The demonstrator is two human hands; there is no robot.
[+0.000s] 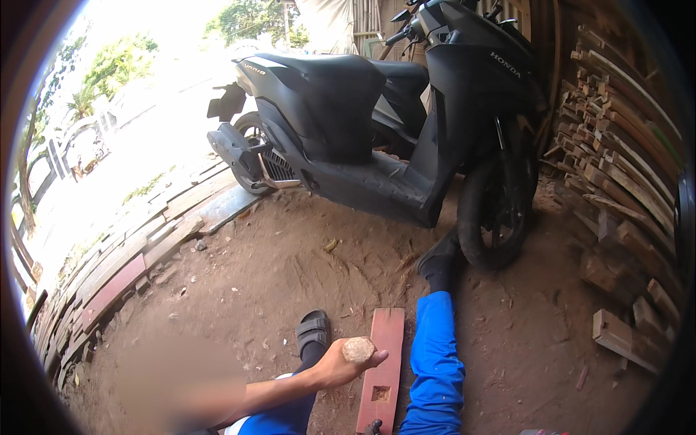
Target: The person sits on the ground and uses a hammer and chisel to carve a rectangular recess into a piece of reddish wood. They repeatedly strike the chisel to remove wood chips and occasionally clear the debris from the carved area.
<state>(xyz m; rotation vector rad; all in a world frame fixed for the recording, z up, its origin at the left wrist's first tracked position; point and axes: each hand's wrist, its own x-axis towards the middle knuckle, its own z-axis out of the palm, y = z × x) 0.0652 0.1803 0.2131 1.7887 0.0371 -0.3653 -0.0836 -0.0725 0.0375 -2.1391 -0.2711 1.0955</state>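
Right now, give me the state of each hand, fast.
Left hand: closed, fingers around the rounded wooden handle end, above the reddish wooden plank.
Right hand: not in view.

Left hand (339, 368) grips wooden handle (358, 349) above plank (382, 370).

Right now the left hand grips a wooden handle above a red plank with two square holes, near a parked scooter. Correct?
Not quite. In the head view the red plank shows one square hole, not two. The rest holds: the left hand grips a wooden handle above the plank, and a black scooter is parked close by.
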